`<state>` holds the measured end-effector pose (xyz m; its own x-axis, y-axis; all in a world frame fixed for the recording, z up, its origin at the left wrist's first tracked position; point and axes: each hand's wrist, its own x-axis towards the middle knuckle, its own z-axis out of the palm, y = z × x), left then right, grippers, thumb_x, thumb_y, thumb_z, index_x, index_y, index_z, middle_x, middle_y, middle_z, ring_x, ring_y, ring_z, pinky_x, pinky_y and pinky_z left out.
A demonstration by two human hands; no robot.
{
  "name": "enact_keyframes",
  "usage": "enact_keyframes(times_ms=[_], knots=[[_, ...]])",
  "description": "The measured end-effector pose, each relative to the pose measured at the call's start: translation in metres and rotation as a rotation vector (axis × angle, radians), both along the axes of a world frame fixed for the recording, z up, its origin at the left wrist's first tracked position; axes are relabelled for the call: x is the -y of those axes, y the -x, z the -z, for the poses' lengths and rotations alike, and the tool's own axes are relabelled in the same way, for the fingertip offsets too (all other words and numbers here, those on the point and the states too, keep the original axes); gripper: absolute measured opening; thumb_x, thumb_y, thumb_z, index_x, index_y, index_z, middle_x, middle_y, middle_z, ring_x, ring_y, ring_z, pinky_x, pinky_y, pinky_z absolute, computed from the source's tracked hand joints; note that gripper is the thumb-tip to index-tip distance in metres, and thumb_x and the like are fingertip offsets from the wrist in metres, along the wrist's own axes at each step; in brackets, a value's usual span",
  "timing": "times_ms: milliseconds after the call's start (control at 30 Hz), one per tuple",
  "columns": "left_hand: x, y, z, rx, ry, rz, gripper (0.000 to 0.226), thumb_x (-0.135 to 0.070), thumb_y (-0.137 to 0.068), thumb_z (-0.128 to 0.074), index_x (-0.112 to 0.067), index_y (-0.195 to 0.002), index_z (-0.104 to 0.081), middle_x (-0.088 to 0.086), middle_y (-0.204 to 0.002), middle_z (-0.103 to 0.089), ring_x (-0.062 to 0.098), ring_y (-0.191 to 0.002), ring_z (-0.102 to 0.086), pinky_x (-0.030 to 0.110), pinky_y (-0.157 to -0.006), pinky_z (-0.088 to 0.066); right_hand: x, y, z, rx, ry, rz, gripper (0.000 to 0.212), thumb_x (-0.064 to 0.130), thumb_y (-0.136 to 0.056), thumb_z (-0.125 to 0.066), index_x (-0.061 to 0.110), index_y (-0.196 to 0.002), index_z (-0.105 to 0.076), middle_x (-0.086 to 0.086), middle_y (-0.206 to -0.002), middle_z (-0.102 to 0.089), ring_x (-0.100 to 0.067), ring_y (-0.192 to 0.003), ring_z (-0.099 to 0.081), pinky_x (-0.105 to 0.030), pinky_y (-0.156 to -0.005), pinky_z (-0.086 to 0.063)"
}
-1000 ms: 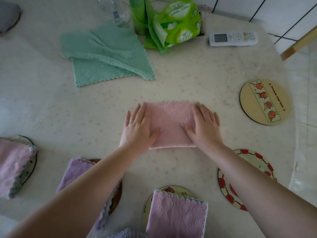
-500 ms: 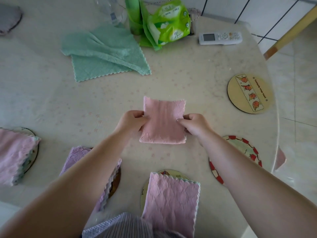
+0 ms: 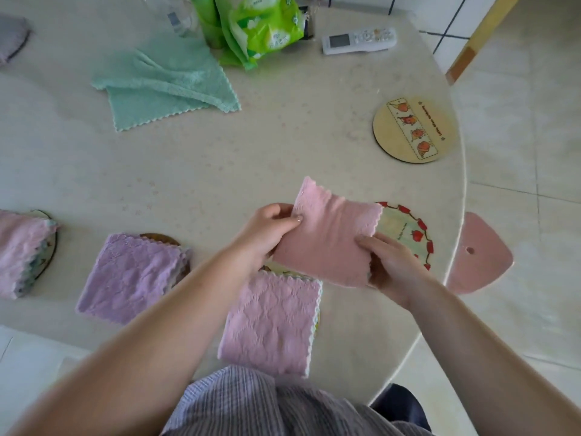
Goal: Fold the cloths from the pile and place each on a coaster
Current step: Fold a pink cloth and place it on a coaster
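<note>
A folded pink cloth (image 3: 330,234) hangs above the table between both hands. My left hand (image 3: 267,234) pinches its left edge and my right hand (image 3: 390,265) grips its lower right corner. Its right edge overlaps a round red-rimmed coaster (image 3: 408,228). A bare wooden coaster (image 3: 415,130) with fruit pictures lies farther right. Three folded cloths rest on coasters: a pink one (image 3: 19,250) at the left edge, a purple one (image 3: 132,275), and a pink one (image 3: 270,325) near my body. Green cloths (image 3: 166,83) lie unfolded at the back.
A green packet (image 3: 261,26), a white remote (image 3: 358,40) and a clear bottle (image 3: 179,17) stand at the back of the round table (image 3: 251,152). The table edge curves down the right side. A pink stool seat (image 3: 478,256) sits below it on the tiled floor.
The pink cloth was pressed flat on the table, then picked up by both hands. It has since moved right and toward me, over the red-rimmed coaster.
</note>
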<state>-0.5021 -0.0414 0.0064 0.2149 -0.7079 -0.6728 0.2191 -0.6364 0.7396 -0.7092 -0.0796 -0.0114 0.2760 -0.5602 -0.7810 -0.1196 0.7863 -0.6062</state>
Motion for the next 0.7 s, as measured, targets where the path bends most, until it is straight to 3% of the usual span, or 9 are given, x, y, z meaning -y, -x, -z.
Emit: enact_keyframes(times_ms=[67, 200, 300, 400, 500, 600, 700], knots=[[-0.001, 0.016, 0.0, -0.002, -0.015, 0.001, 0.01, -0.01, -0.089, -0.058, -0.017, -0.093, -0.064, 0.003, -0.093, -0.066, 0.018, -0.087, -0.061, 0.031, -0.08, -0.046, -0.001, 0.021, -0.001, 0.062, 0.004, 0.022, 0.029, 0.022, -0.085, -0.063, 0.004, -0.108, -0.059, -0.013, -0.097, -0.057, -0.026, -0.088, -0.055, -0.04, -0.075, -0.041], [0.0, 0.051, 0.001, -0.031, -0.012, -0.026, 0.009, -0.008, -0.09, -0.057, -0.015, -0.095, -0.06, 0.0, -0.089, -0.064, 0.012, -0.078, -0.06, 0.024, -0.069, -0.05, 0.004, 0.055, -0.007, 0.056, 0.105, 0.028, 0.023, 0.021, -0.086, -0.062, 0.005, -0.102, -0.059, -0.013, -0.095, -0.057, -0.025, -0.086, -0.052, -0.037, -0.074, -0.041], [0.009, 0.078, 0.006, -0.036, -0.008, -0.044, 0.013, -0.006, -0.091, -0.056, -0.011, -0.103, -0.058, 0.003, -0.094, -0.063, 0.014, -0.082, -0.061, 0.027, -0.077, -0.051, 0.011, 0.076, -0.008, -0.007, 0.221, 0.053, 0.008, 0.017, -0.088, -0.06, 0.009, -0.093, -0.06, -0.008, -0.088, -0.06, -0.02, -0.081, -0.056, -0.033, -0.074, -0.041], [0.021, 0.1, 0.011, -0.033, -0.022, -0.038, 0.014, -0.006, -0.091, -0.056, -0.011, -0.104, -0.058, 0.004, -0.096, -0.063, 0.02, -0.09, -0.061, 0.035, -0.087, -0.05, 0.018, 0.095, -0.006, -0.143, 0.339, 0.043, 0.007, 0.018, -0.086, -0.063, 0.014, -0.092, -0.062, 0.0, -0.083, -0.061, -0.013, -0.076, -0.056, -0.027, -0.071, -0.043], [0.028, 0.113, 0.015, -0.031, -0.036, -0.034, 0.011, -0.006, -0.091, -0.056, -0.014, -0.097, -0.059, 0.003, -0.094, -0.064, 0.022, -0.093, -0.06, 0.039, -0.091, -0.049, 0.022, 0.107, -0.004, 0.063, 0.159, 0.089, 0.011, 0.017, -0.087, -0.06, 0.008, -0.094, -0.058, -0.006, -0.085, -0.057, -0.019, -0.079, -0.052, -0.03, -0.072, -0.041], [0.029, 0.121, 0.018, -0.028, -0.031, -0.042, 0.012, -0.005, -0.091, -0.055, -0.016, -0.092, -0.06, 0.002, -0.092, -0.064, 0.019, -0.086, -0.061, 0.04, -0.09, -0.048, 0.024, 0.113, -0.004, 0.25, 0.019, 0.104, 0.029, 0.014, -0.09, -0.055, 0.002, -0.116, -0.053, -0.013, -0.103, -0.06, -0.026, -0.095, -0.057, -0.04, -0.083, -0.045], [0.028, 0.123, 0.021, -0.004, -0.031, -0.055, 0.014, -0.004, -0.091, -0.054, -0.017, -0.09, -0.06, 0.002, -0.093, -0.064, 0.018, -0.085, -0.061, 0.042, -0.091, -0.048, 0.027, 0.112, -0.003, 0.275, 0.05, 0.132, 0.014, 0.008, -0.091, -0.054, 0.009, -0.104, -0.054, -0.011, -0.092, -0.06, -0.024, -0.086, -0.058, -0.035, -0.074, -0.047]])
